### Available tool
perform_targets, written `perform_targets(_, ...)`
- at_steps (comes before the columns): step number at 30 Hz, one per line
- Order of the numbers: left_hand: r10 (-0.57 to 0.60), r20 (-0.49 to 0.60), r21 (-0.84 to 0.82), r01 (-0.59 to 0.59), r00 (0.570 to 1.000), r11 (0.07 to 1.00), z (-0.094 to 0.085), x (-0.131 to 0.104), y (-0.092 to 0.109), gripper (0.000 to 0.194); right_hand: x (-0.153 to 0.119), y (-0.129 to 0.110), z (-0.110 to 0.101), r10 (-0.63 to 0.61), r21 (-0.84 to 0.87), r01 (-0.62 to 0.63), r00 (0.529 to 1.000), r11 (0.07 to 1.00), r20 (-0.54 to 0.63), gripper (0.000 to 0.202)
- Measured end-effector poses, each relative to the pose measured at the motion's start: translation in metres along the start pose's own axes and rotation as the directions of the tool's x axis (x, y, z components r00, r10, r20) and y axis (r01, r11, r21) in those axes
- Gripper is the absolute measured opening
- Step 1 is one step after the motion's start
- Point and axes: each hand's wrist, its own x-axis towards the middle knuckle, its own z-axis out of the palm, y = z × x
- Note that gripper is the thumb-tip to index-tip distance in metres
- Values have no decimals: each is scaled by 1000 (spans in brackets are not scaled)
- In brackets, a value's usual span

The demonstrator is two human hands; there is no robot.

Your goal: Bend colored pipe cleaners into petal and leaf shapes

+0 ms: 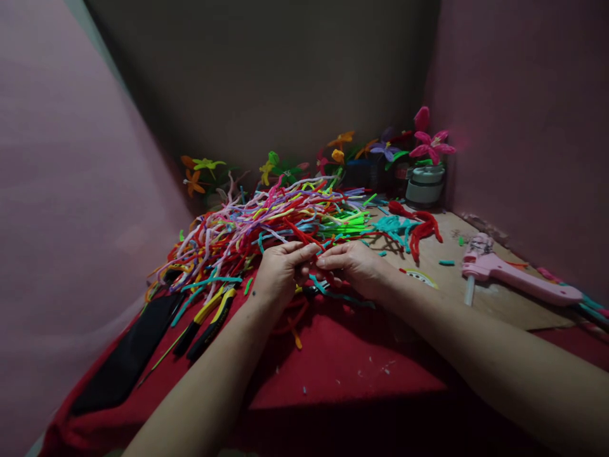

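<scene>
My left hand (287,265) and my right hand (349,263) meet near the middle of the view, fingertips nearly touching. Both pinch a red pipe cleaner, part of which hangs below between them; its exact shape is hard to make out. Behind my hands lies a large heap of multicoloured pipe cleaners (257,212). Teal pipe cleaner pieces (354,301) lie just below and beside my right hand. Yellow-and-black pliers (209,317) rest to the left of my left hand.
A black flat case (128,352) lies at the left on the red cloth (342,374). On the right, a pink glue gun (518,276) rests on a board (504,311). Pipe-cleaner flowers (432,147) stand along the back, some in a pale jar (425,186).
</scene>
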Motion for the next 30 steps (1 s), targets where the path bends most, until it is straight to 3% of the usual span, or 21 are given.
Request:
perform_targets(4,-6,-2,3,6,1000,1000,0,-1,0,27,1,1,-1,-38,-41,39,999,998,37,12)
perform_targets(16,57,-4,27,-57,998,998,0,1,-1,25,4,7,-3,-43,-50,42,999,998,-20,12)
perform_targets(20,68,-59,184,-56,996,981,2,-1,1,28,4,5,-2,-25,-11,24,997,1000,-76,9)
perform_targets(24,166,-86,362,-125,982,924,5,-4,5,27,5,4,-2,-68,-5,67,990,998,-123,12)
perform_targets(26,186,-61,386,-149,981,910,5,-5,7,24,6,3,-3,-78,-9,78,988,997,-130,14)
perform_targets(30,116,-11,309,-107,993,945,0,-4,8,23,7,3,-5,-74,-15,72,993,997,-97,11)
